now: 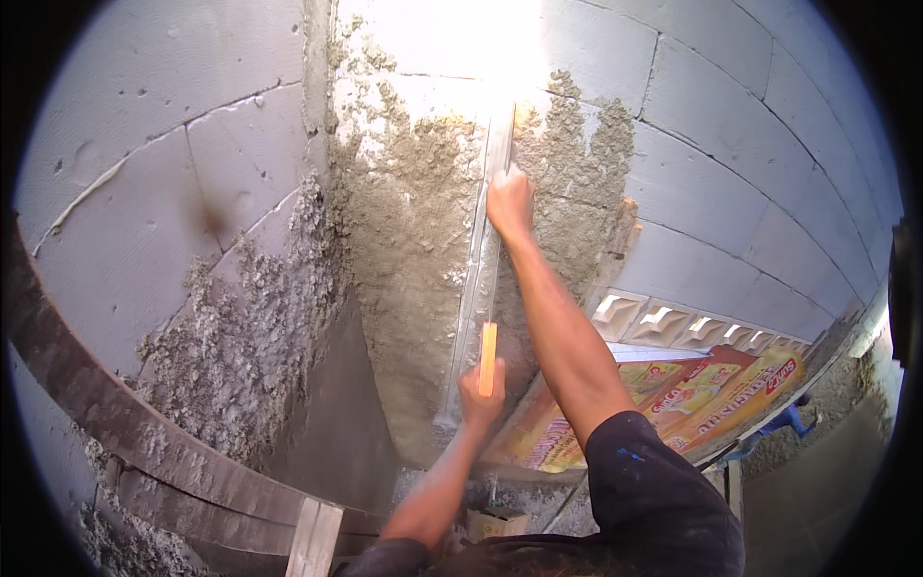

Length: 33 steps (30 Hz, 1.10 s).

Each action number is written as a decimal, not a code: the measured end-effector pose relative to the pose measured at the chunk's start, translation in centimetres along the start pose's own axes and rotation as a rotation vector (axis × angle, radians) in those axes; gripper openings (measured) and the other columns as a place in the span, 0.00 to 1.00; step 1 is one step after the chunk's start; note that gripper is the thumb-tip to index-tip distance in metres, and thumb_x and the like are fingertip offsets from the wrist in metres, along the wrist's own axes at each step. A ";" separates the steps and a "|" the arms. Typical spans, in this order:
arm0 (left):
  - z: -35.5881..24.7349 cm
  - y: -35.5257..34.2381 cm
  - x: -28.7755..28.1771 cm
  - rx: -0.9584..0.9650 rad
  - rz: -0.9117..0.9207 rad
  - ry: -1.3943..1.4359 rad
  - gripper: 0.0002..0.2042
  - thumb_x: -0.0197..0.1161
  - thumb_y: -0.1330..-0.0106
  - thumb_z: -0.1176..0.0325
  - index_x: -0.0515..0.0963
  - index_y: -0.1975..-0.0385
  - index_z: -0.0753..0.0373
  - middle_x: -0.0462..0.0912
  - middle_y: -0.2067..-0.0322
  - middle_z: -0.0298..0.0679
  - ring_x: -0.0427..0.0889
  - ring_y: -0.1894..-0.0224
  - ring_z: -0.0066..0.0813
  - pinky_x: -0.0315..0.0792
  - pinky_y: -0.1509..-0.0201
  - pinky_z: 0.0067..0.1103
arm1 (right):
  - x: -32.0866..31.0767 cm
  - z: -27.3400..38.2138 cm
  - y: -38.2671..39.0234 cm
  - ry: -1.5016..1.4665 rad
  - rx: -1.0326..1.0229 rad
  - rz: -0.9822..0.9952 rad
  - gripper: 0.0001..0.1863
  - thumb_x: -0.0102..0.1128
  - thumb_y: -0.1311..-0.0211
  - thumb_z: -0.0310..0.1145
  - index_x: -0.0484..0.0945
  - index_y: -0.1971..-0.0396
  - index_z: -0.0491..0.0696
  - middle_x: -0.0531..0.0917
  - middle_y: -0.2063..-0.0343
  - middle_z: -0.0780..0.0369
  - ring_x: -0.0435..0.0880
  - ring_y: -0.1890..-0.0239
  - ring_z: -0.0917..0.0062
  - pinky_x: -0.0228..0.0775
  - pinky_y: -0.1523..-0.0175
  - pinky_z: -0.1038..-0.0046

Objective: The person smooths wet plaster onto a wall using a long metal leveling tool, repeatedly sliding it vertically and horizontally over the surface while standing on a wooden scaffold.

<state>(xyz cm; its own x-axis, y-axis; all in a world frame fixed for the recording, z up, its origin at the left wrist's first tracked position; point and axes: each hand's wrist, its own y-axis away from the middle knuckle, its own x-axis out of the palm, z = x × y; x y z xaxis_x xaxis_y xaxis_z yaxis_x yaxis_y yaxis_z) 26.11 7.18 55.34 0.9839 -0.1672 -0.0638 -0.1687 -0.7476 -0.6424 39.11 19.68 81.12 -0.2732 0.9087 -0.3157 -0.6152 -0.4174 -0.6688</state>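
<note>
A long metal straightedge lies lengthwise against a wall patch of rough grey plaster. My right hand is closed around its upper part, with the arm stretched far forward. Lower down, my left hand is closed at the straightedge's near part. An orange bar-shaped piece shows at the left fingers; whether it is fixed to the straightedge I cannot tell. Plaster looks smoother around the lower part and lumpier higher up. Strong glare washes out the area beyond the straightedge's far end.
Pale block walls rise at left and right, the left one splashed with mortar. A curved dark band crosses the lower left, near a wooden board. Pale vent blocks and a printed orange-yellow banner are at right.
</note>
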 end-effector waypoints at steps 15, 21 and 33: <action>-7.5 -14.1 1.2 0.164 -0.121 0.130 0.16 0.61 0.32 0.67 0.71 0.83 0.66 0.69 0.90 0.45 0.70 0.89 0.34 0.61 0.82 0.30 | -2.3 8.7 -15.4 0.032 -0.102 -0.089 0.14 0.53 0.45 0.34 0.81 0.68 0.38 0.83 0.63 0.43 0.83 0.57 0.49 0.75 0.52 0.56; -1.9 -2.9 1.8 -0.017 -0.025 0.081 0.14 0.60 0.33 0.67 0.73 0.81 0.66 0.75 0.85 0.50 0.78 0.82 0.48 0.66 0.81 0.35 | -0.5 2.2 -2.6 0.102 -0.017 -0.064 0.17 0.47 0.40 0.35 0.80 0.61 0.39 0.82 0.64 0.40 0.80 0.56 0.43 0.71 0.50 0.51; -13.2 -15.1 -0.2 0.189 -0.078 0.190 0.14 0.60 0.33 0.67 0.72 0.80 0.65 0.72 0.87 0.48 0.76 0.84 0.49 0.64 0.81 0.34 | -6.5 11.8 -19.9 -0.078 -0.125 0.088 0.13 0.53 0.48 0.30 0.80 0.72 0.35 0.83 0.67 0.42 0.85 0.60 0.51 0.77 0.56 0.59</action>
<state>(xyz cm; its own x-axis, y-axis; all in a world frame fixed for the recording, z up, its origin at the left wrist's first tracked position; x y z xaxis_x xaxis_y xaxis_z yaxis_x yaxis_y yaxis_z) 27.63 10.00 75.11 0.9617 -0.2446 0.1239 -0.0614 -0.6326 -0.7720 44.44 22.17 104.40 -0.3813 0.8648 -0.3268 -0.4906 -0.4889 -0.7213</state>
